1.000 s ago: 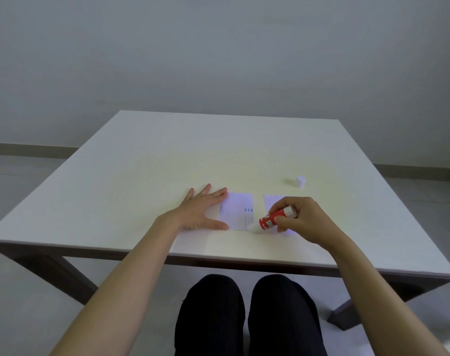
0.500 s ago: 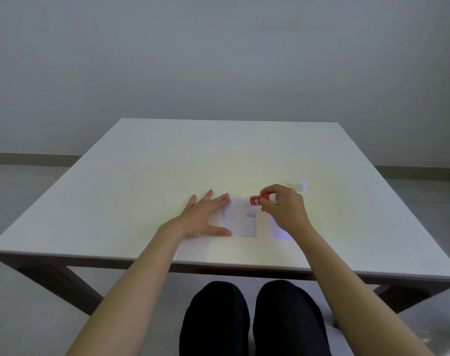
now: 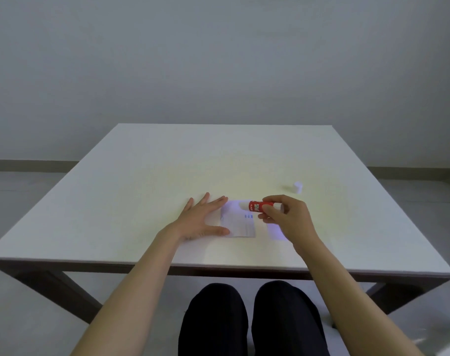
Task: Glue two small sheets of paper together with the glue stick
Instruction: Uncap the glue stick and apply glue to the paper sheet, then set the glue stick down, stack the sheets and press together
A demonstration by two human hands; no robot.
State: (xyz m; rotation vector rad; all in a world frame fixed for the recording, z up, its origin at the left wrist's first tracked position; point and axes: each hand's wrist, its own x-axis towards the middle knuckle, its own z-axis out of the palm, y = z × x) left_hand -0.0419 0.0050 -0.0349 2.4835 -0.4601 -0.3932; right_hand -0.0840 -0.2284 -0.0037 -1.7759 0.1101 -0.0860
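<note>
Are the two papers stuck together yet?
Not yet. The cap is off. The left hand flattens one sheet while the right hand holds the glue stick over it. The second sheet lies apart, still to be pressed on.

right hand (image 3: pixel 288 217) gripping glue stick (image 3: pixel 257 206), apparently over paper (image 3: pixel 240 226)

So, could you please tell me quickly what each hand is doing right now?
Left hand: open, flat, pressing the printed paper onto the table.
Right hand: closed around the glue stick.
</note>
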